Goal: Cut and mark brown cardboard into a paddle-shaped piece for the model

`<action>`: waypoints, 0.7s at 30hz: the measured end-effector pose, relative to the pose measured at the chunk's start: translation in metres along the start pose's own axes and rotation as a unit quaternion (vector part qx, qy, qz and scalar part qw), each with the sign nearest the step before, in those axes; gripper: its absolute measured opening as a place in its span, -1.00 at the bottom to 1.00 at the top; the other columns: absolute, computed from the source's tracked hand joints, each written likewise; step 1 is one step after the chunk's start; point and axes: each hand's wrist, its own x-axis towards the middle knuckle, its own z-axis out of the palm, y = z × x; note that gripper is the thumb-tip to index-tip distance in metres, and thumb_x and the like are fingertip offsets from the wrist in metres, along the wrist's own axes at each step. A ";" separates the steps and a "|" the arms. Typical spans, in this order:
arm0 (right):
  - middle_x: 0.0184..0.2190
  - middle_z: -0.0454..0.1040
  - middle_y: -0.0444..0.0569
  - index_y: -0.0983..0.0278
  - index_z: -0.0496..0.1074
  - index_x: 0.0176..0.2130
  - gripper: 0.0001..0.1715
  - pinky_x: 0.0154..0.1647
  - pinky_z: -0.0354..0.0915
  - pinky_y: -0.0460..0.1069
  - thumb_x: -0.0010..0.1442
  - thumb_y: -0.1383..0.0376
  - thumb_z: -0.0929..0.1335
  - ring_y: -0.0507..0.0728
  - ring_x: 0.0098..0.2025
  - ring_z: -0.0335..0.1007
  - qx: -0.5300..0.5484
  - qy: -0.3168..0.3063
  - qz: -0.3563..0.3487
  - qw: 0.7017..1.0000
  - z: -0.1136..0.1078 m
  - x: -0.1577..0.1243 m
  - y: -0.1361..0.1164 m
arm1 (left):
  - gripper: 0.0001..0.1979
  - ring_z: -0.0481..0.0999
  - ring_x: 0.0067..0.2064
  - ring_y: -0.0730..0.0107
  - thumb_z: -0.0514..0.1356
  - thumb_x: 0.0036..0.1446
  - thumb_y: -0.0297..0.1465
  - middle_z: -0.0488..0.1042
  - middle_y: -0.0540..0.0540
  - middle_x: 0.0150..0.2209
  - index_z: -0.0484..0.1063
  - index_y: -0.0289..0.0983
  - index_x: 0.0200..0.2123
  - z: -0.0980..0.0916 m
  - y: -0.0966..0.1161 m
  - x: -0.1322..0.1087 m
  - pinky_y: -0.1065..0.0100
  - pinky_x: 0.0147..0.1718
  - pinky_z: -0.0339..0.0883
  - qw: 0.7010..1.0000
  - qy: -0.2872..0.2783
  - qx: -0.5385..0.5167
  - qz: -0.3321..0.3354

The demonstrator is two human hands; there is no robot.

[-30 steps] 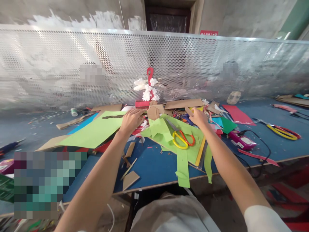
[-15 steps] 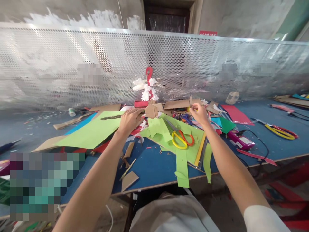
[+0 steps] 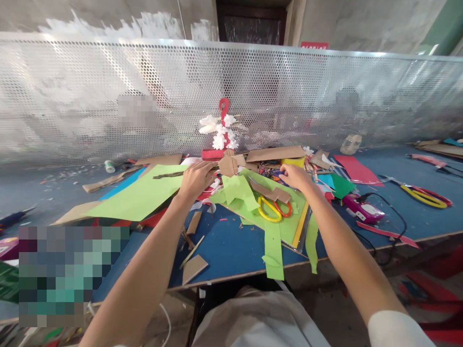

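My left hand [image 3: 197, 178] is closed over a layered brown cardboard piece [image 3: 228, 165], which sticks out past its fingertips. A dark brown stick [image 3: 168, 175] comes out from under the same hand toward the left, over a light green sheet [image 3: 139, 195]. My right hand [image 3: 295, 175] is above the scraps with loosely bent fingers and nothing visible in it. Just below it, a folded cardboard strip [image 3: 271, 192] lies across scissors with yellow and orange handles [image 3: 269, 210]. Cut light green paper [image 3: 238, 192] lies between the hands.
A red stand with white flowers [image 3: 222, 135] is behind the hands, before a perforated metal screen [image 3: 173, 96]. Pliers [image 3: 419, 193], a purple box with a cable [image 3: 363, 209] and a red sheet [image 3: 356, 169] lie at right. Cardboard offcuts [image 3: 194, 270] lie near the front edge.
My right hand has let go of the small cardboard strip, which now lies on the scissors. That hand has come slightly nearer and lower. My left hand stays in place.
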 end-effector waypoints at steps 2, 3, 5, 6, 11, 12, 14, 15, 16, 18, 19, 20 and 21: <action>-0.15 0.69 0.14 0.25 0.54 0.00 -0.72 -0.21 0.30 0.04 0.29 0.26 0.46 0.29 -0.17 0.59 -0.001 -0.011 0.016 1.000 0.011 0.006 0.010 | -0.59 0.70 0.05 0.00 0.12 0.34 -0.41 0.70 -0.26 0.09 0.66 -0.23 0.14 0.000 0.000 0.000 0.08 0.08 0.49 1.000 -0.002 -0.003 0.004; -0.16 0.68 0.13 0.25 0.52 0.01 -0.69 -0.20 0.31 0.04 0.26 0.26 0.48 0.29 -0.18 0.59 0.002 -0.014 0.018 1.000 0.015 0.008 0.013 | -0.59 0.70 0.04 0.00 0.12 0.34 -0.41 0.71 -0.26 0.09 0.66 -0.23 0.14 0.000 0.000 0.000 0.08 0.07 0.50 1.000 -0.003 -0.003 0.006; -0.16 0.67 0.13 0.26 0.48 0.01 -0.63 -0.18 0.33 0.04 0.22 0.27 0.50 0.29 -0.18 0.58 0.012 -0.010 0.019 1.000 0.022 0.011 0.016 | -0.58 0.71 0.03 -0.01 0.12 0.32 -0.42 0.71 -0.26 0.09 0.66 -0.24 0.13 0.000 -0.001 0.000 0.08 0.05 0.50 1.000 -0.003 -0.002 0.009; -0.15 0.66 0.13 0.26 0.45 0.02 -0.61 -0.17 0.34 0.04 0.21 0.28 0.49 0.29 -0.18 0.58 0.017 -0.006 0.020 1.000 0.024 0.012 0.016 | -0.58 0.71 0.02 -0.01 0.12 0.32 -0.43 0.71 -0.26 0.09 0.66 -0.25 0.13 0.000 -0.001 0.000 0.08 0.04 0.51 1.000 -0.003 -0.002 0.010; -0.03 0.57 0.21 0.25 0.27 0.10 -0.62 -0.08 0.38 0.11 0.31 0.28 0.33 0.32 -0.10 0.55 0.066 0.074 0.040 0.994 0.027 0.021 0.019 | -0.61 0.70 0.04 0.04 0.14 0.35 -0.42 0.71 -0.24 0.08 0.65 -0.22 0.13 0.001 -0.002 -0.001 0.12 0.03 0.50 1.000 -0.005 -0.009 0.008; -0.02 0.55 0.20 0.23 0.24 0.09 -0.64 -0.06 0.38 0.12 0.31 0.28 0.31 0.31 -0.09 0.54 0.096 0.109 0.041 0.989 0.027 0.023 0.021 | -0.62 0.70 0.04 0.05 0.14 0.37 -0.41 0.71 -0.24 0.08 0.65 -0.21 0.13 0.001 -0.002 -0.001 0.12 0.04 0.50 1.000 -0.004 -0.011 0.009; -0.05 0.51 0.14 0.18 0.19 0.04 -0.67 -0.07 0.41 0.13 0.29 0.23 0.31 0.27 -0.13 0.53 0.186 0.173 0.040 0.966 0.026 0.027 0.024 | -0.64 0.70 0.03 0.06 0.15 0.39 -0.39 0.71 -0.23 0.07 0.65 -0.21 0.12 0.002 -0.002 -0.001 0.13 0.04 0.49 1.000 -0.003 -0.010 0.014; -0.06 0.49 0.10 0.16 0.18 0.02 -0.65 -0.09 0.42 0.12 0.27 0.20 0.32 0.25 -0.17 0.53 0.241 0.190 0.037 0.951 0.026 0.029 0.025 | -0.65 0.70 0.02 0.06 0.16 0.39 -0.38 0.71 -0.23 0.06 0.65 -0.21 0.12 0.002 -0.002 -0.001 0.13 0.04 0.49 1.000 -0.004 -0.007 0.017; -0.05 0.48 0.07 0.14 0.16 0.01 -0.62 -0.13 0.43 0.11 0.25 0.16 0.33 0.23 -0.20 0.53 0.295 0.196 0.036 0.935 0.025 0.030 0.026 | -0.66 0.71 0.01 0.05 0.17 0.39 -0.37 0.71 -0.23 0.05 0.65 -0.22 0.13 0.002 -0.001 -0.001 0.13 0.03 0.49 1.000 -0.006 -0.002 0.020; -0.01 0.47 0.05 0.12 0.18 0.01 -0.53 -0.20 0.45 0.10 0.19 0.08 0.38 0.20 -0.22 0.54 0.390 0.189 0.037 0.901 0.023 0.030 0.024 | -0.65 0.71 -0.01 0.03 0.19 0.39 -0.34 0.72 -0.23 0.03 0.64 -0.22 0.14 0.002 0.000 0.000 0.12 0.01 0.51 1.000 -0.014 0.012 0.023; -0.01 0.49 0.05 0.12 0.21 0.01 -0.50 -0.20 0.45 0.10 0.15 0.05 0.40 0.20 -0.20 0.54 0.421 0.181 0.035 0.888 0.021 0.029 0.022 | -0.64 0.71 -0.02 0.03 0.18 0.39 -0.34 0.72 -0.23 0.03 0.63 -0.22 0.15 0.001 0.001 0.000 0.12 0.00 0.51 0.999 -0.018 0.018 0.022; -0.02 0.51 0.04 0.12 0.26 0.00 -0.47 -0.18 0.46 0.10 0.11 0.03 0.43 0.21 -0.17 0.54 0.440 0.172 0.027 0.881 0.018 0.028 0.020 | -0.63 0.71 -0.02 0.02 0.18 0.39 -0.35 0.72 -0.24 0.03 0.63 -0.21 0.16 0.000 0.002 0.000 0.11 0.00 0.51 0.999 -0.022 0.023 0.018; -0.04 0.54 0.03 0.14 0.32 -0.02 -0.45 -0.14 0.46 0.11 0.07 0.01 0.46 0.22 -0.14 0.54 0.449 0.163 0.014 0.879 0.015 0.025 0.017 | -0.63 0.71 -0.03 0.01 0.17 0.39 -0.35 0.72 -0.25 0.03 0.63 -0.21 0.17 -0.002 0.004 0.001 0.11 0.00 0.52 0.999 -0.025 0.025 0.013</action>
